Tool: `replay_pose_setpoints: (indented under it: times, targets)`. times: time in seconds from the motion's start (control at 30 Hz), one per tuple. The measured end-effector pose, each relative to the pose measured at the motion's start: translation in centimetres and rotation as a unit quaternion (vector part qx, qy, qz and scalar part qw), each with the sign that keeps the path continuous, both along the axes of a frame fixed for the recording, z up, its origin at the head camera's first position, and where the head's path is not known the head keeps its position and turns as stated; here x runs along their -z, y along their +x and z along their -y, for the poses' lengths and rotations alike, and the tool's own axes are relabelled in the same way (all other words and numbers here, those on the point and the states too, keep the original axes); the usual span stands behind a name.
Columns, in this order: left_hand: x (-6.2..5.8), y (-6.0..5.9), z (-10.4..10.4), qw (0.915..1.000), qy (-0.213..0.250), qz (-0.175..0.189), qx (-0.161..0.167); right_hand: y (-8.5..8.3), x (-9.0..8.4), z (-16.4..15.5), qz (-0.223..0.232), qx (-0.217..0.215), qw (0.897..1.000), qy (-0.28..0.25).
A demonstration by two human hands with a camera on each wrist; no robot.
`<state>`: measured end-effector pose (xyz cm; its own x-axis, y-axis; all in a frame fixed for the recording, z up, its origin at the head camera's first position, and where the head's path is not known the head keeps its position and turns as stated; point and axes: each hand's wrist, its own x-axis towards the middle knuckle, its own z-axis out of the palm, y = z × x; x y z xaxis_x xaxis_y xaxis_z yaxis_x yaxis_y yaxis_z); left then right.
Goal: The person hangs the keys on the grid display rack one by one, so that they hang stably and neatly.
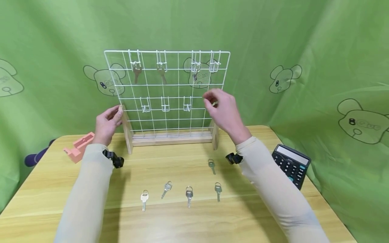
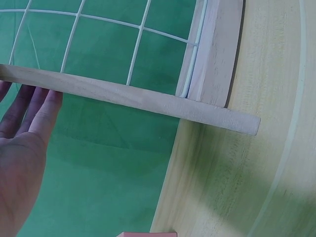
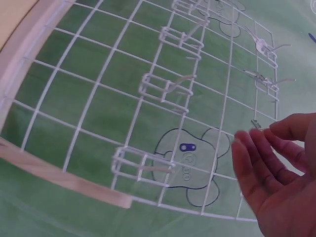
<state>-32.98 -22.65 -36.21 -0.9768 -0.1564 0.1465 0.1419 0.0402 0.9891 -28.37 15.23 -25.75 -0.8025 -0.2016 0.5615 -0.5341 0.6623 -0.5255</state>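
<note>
A white wire grid rack (image 1: 178,85) stands in a wooden base, with small white hooks in two rows. My left hand (image 1: 107,122) is at its left wooden post (image 2: 148,101), nearly straight fingers touching the outer side. Before the grid's right part, my right hand (image 1: 225,109) is raised, fingers bent with a gap to the thumb, nothing seen held. In the right wrist view its fingertips overlap a hanging key (image 3: 256,124). Two other keys hang on the upper row, a brownish key (image 1: 137,72) and a duller key (image 1: 162,73). The upper right hook (image 1: 214,66) bears no key.
Several keys with rings lie on the wooden table (image 1: 164,229), including a silver key (image 1: 144,199), a dark-headed key (image 1: 189,195) and a key (image 1: 211,166) nearer the rack. At left is a pink tape dispenser (image 1: 79,147); beside my right forearm, a black calculator (image 1: 292,164). Green cloth hangs behind.
</note>
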Motion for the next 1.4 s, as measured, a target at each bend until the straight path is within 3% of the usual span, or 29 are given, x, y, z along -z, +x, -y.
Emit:
replay_pose_setpoints:
  times: [0.4, 0.8, 1.4]
  targets:
    - [-0.1, 0.1, -0.1, 1.0000, 0.001, 0.008, -0.003, 0.6, 3.6, -2.0, 0.079, -0.035, 0.996, 0.022]
    - [0.0, 0.0, -0.1, 0.9999, 0.013, 0.007, -0.003, 1.2, 6.6, -3.8, 0.186, -0.070, 0.979, 0.055]
    - [-0.1, 0.1, -0.1, 0.9999, 0.002, 0.012, -0.007, 0.8, 11.6, -6.3, 0.244, -0.101, 0.963, 0.057]
